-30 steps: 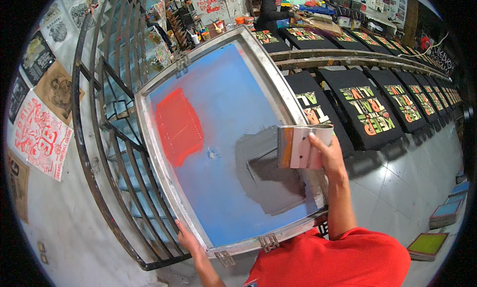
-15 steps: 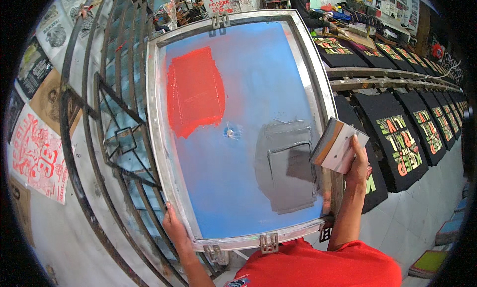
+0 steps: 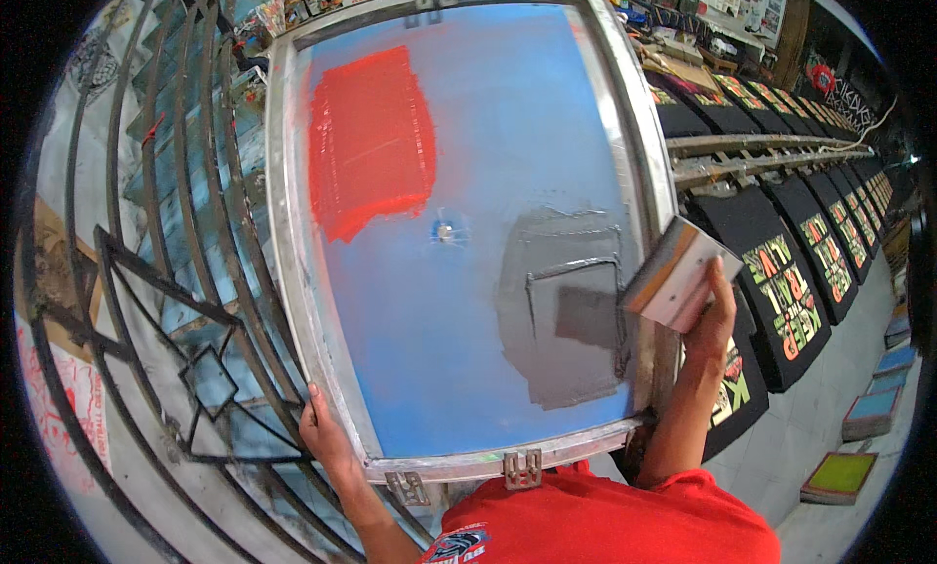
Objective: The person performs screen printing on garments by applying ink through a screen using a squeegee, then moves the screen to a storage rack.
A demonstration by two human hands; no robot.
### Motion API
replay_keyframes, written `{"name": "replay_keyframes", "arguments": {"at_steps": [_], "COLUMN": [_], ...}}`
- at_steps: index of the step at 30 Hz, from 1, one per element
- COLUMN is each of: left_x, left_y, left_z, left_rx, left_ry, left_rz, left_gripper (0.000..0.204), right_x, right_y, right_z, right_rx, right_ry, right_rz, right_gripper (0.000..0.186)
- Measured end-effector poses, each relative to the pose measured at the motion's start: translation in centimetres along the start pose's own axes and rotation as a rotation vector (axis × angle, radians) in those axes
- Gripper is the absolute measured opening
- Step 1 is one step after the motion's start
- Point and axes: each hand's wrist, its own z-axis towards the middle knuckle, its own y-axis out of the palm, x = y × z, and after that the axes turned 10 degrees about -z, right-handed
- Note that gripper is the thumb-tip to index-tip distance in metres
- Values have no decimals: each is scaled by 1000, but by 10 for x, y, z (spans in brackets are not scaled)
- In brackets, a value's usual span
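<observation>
A large screen-printing frame (image 3: 649,125) with a metal rim and blue mesh (image 3: 468,349) stands tilted before me. Red ink (image 3: 371,140) covers a block at its upper left, and dark grey ink (image 3: 561,369) another at its lower right. With its fingers wrapped round the rim's lower left side, my left hand (image 3: 330,435) grips the frame. My right hand (image 3: 712,315) is closed on a squeegee (image 3: 683,271) with a pale, riveted face and an orange-brown band, held over the frame's right side. Metal hinge clips (image 3: 523,469) sit on the near rim.
Dark metal railings (image 3: 220,418) run beside the frame on the left, with blue steps (image 3: 185,271) behind them. To the right, rows of black printed shirts (image 3: 781,301) lie on boards along a metal rail (image 3: 761,154). Stacked screens (image 3: 839,476) rest on the floor at lower right.
My view has turned to the right, and the frame sits slightly higher and larger in it. Both hands keep their grips. The person at the back has left the view.
</observation>
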Motion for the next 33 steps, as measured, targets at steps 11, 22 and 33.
{"name": "replay_keyframes", "arguments": {"at_steps": [11,22,33], "left_x": [-25,-69,-131], "left_y": [89,177,298], "left_z": [231,364,548], "left_rx": [-124,-249,-194], "left_ry": [17,-93,-77], "left_rz": [-74,-83,-35], "left_gripper": [55,60,66], "right_x": [2,42,124], "right_y": [136,223,381], "right_z": [-2,31,199], "right_rx": [324,410,244], "right_ry": [-155,-201,-231], "right_rz": [-18,-111,-223], "right_gripper": [55,66,65]}}
